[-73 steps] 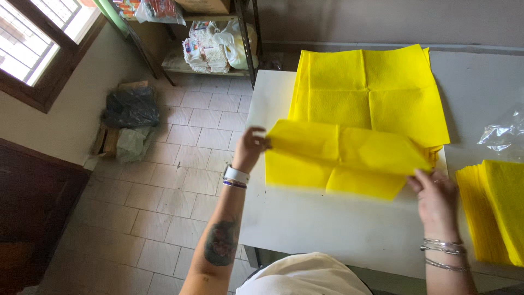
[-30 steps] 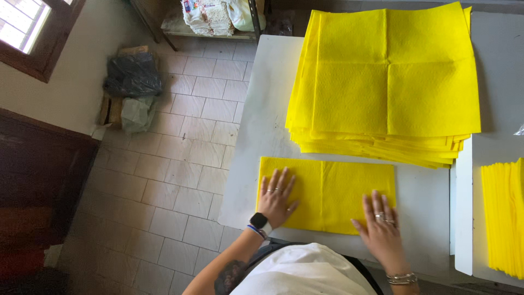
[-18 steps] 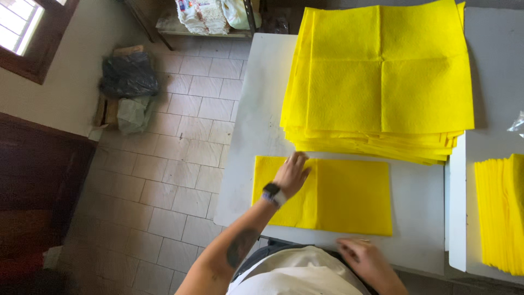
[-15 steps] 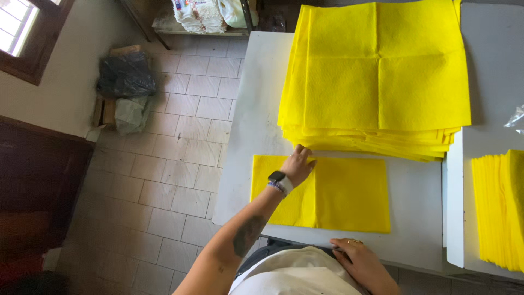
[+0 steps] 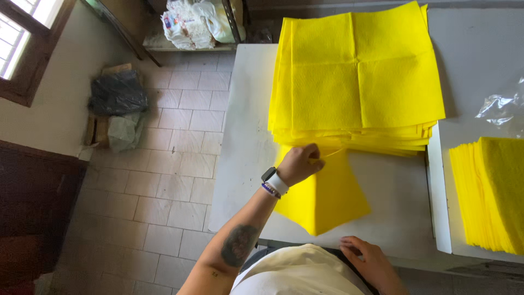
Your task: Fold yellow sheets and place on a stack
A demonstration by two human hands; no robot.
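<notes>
- Yellow cloth fills most of the white table [image 5: 240, 180]; nearest the person's body, the right hand [image 5: 368, 257] rests at the near table edge, fingers loosely curled, gripping nothing. Half a second ago it sat in much the same spot, so it has kept out of the handling.
- Just beyond it lies the folded yellow sheet [image 5: 327, 199]. A moment back it lay as a flat rectangle with its long side running across the table; now it sits skewed, a corner pointing back toward the right hand and its long axis running from that corner up to the left hand.
- The left hand [image 5: 300, 163], with a watch on its wrist, is closed in a pinch on the sheet's far edge, lifting it; earlier it lay at the sheet's left end. The piece appears to be coming off the table.
- Touching the far side of the left hand is the tall stack of open yellow sheets [image 5: 357, 76].
- Well off to the right of both hands sits a second yellow pile [image 5: 488, 194], with crumpled clear plastic [image 5: 499, 106] beyond it.
</notes>
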